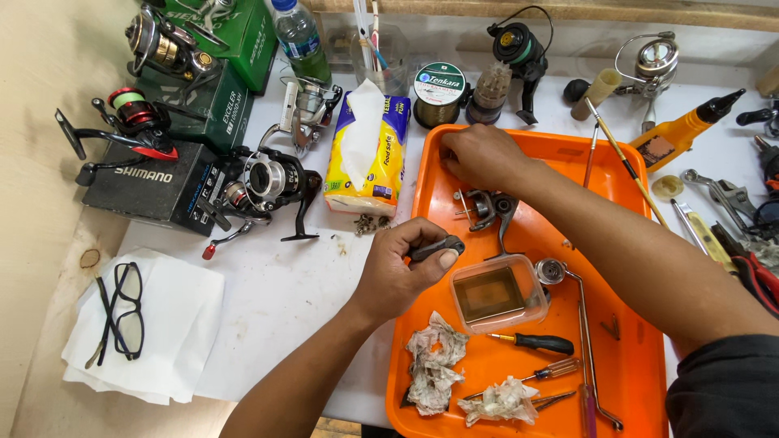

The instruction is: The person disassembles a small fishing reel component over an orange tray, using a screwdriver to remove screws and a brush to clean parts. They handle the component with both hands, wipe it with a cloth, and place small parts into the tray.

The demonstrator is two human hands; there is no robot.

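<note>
The left hand (398, 272) curls nearly closed around a small dark grey oblong reel part (436, 247), thumb pressed along its top, just over the left rim of the orange plastic tray (641, 381) on the white tabletop (276, 300). Its forearm rises from the lower edge. The right hand (480, 154), knuckles up and fingers bent down, touches the tray's far end beside a dismantled grey reel body (485, 208); whether it grips anything cannot be told. Its forearm crosses the tray from the right.

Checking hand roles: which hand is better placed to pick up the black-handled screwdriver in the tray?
Probably the right hand: it rests empty-looking on the orange tray, while the left hand pinches a small dark part. Black-handled screwdriver lies below both.
</note>
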